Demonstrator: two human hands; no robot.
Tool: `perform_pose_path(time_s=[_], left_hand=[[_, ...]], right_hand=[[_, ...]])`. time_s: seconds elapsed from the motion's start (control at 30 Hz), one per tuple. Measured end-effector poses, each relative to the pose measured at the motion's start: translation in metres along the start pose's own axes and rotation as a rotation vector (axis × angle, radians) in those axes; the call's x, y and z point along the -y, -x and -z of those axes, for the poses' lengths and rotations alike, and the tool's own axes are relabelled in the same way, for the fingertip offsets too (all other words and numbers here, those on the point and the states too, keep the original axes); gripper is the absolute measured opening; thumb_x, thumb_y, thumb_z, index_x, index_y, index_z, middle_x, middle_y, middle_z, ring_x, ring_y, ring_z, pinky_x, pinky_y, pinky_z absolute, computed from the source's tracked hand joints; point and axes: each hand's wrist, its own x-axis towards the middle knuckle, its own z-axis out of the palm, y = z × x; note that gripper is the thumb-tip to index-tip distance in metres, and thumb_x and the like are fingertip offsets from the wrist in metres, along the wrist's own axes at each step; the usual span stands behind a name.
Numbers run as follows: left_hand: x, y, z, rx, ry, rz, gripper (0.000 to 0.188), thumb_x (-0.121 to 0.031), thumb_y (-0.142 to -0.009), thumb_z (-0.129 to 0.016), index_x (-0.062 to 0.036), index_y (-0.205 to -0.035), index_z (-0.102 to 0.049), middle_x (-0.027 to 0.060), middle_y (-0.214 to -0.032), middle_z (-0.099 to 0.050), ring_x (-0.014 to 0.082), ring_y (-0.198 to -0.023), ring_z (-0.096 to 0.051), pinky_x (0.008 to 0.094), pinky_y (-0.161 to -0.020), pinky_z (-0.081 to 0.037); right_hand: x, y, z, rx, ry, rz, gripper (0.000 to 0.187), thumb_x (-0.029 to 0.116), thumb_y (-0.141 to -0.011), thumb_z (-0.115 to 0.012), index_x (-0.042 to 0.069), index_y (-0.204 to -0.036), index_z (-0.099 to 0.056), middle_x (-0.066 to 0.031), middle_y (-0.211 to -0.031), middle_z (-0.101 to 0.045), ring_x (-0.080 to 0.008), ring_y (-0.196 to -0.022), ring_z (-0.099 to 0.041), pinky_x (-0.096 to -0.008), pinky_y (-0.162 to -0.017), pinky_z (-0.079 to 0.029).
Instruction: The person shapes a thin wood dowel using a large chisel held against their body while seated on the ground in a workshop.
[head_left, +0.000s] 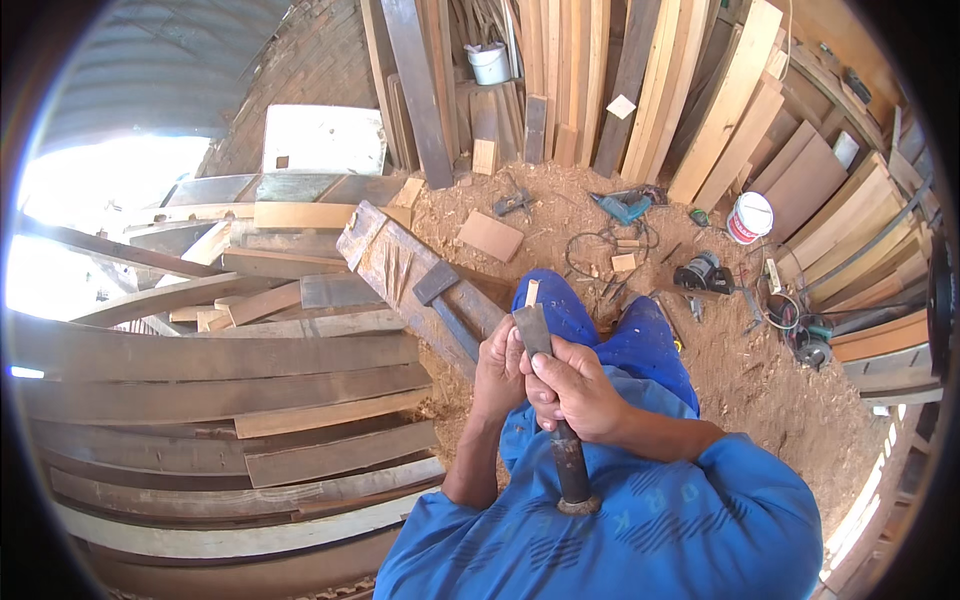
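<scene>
Both of my hands are wrapped around a large chisel [570, 465], held in front of my body. Its flat metal blade points away from me, and the dark handle end is close to my blue shirt. My left hand [494, 375] grips the left side near the blade, fingertips against the metal. Closed around the shaft from the right is my right hand [580, 390], its thumb lying along the blade. A narrow pale wood strip [532, 292] shows just beyond the blade's tip. Left of my knees, a hammer [436, 283] with a dark head lies on a thick worn plank [368, 238].
Stacked boards [220, 385] fill the left side. Ahead, shavings cover the floor around a blue-green power tool [622, 206], a circular saw [703, 272] and a white bucket [749, 217]. An angle grinder [810, 345] lies at right. Upright planks [560, 80] line the back.
</scene>
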Motion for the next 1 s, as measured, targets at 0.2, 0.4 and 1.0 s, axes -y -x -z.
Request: perform_pose_path(time_s=[0.2,0.4,1.0], left_hand=[[-0.003,0.017,-0.008,-0.021,0.084,-0.056,0.028,-0.022,-0.104,-0.04,-0.0033,-0.089,-0.053,0.0014,-0.072,-0.052,0.0093,-0.065,-0.047,0.0274,-0.057,-0.041],[-0.018,0.015,-0.015,-0.018,0.08,-0.064,0.028,-0.02,-0.103,-0.04,-0.0033,-0.084,-0.051,0.0032,-0.066,-0.05,0.0092,-0.061,-0.047,0.0274,-0.055,-0.04],[0.026,0.029,-0.012,0.1,0.159,0.132,0.026,-0.025,-0.102,-0.047,-0.003,-0.108,-0.059,0.0001,-0.074,-0.052,0.0046,-0.058,-0.044,0.0214,-0.053,-0.039]], right_hand=[[0.016,0.012,-0.011,0.011,0.088,0.055,0.019,0.022,-0.104,-0.038,0.006,-0.103,-0.048,0.0019,-0.068,-0.043,-0.0044,-0.051,-0.039,-0.0243,-0.047,-0.042],[0.015,0.018,-0.008,0.028,0.113,0.104,0.02,0.022,-0.104,-0.039,0.005,-0.104,-0.048,0.0012,-0.066,-0.043,-0.0049,-0.051,-0.04,-0.0232,-0.046,-0.04],[0.041,-0.026,0.049,-0.249,0.68,0.33,0.012,0.013,-0.093,-0.059,0.002,-0.096,-0.057,0.0004,-0.077,-0.055,-0.0042,-0.067,-0.047,-0.0227,-0.06,-0.042]])
